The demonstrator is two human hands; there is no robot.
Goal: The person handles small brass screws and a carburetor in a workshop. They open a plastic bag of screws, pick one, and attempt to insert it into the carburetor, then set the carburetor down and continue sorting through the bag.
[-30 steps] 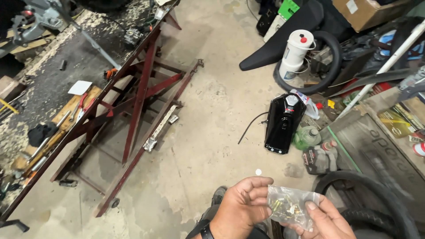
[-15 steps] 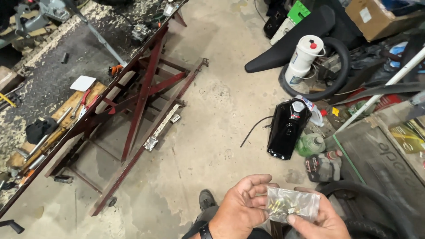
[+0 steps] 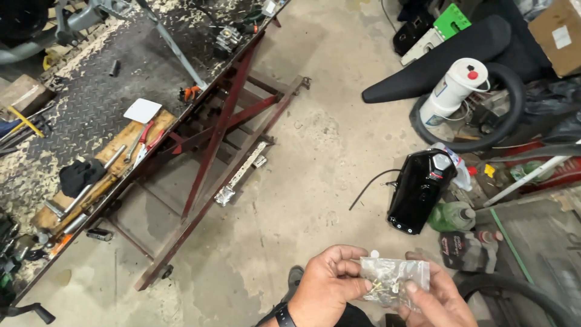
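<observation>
Both hands pinch a small clear bag (image 3: 394, 280) of tiny metal bits, left hand (image 3: 327, 289) at one end, right hand (image 3: 439, 297) at the other, its long side lying left to right, low above bare concrete floor (image 3: 302, 200) beside a black tank (image 3: 420, 189).

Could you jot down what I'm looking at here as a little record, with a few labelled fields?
Place: workshop with a concrete floor
Left hand: pinches the left end of a small clear plastic bag
Right hand: holds the bag's right side, thumb on top
Bag contents: small brass-coloured metal parts
Wrist: dark watch on the left arm
Nearby on floor: black fuel tank, green bottle, white jug, black seat
To the left: red steel lift table carrying tools
</observation>
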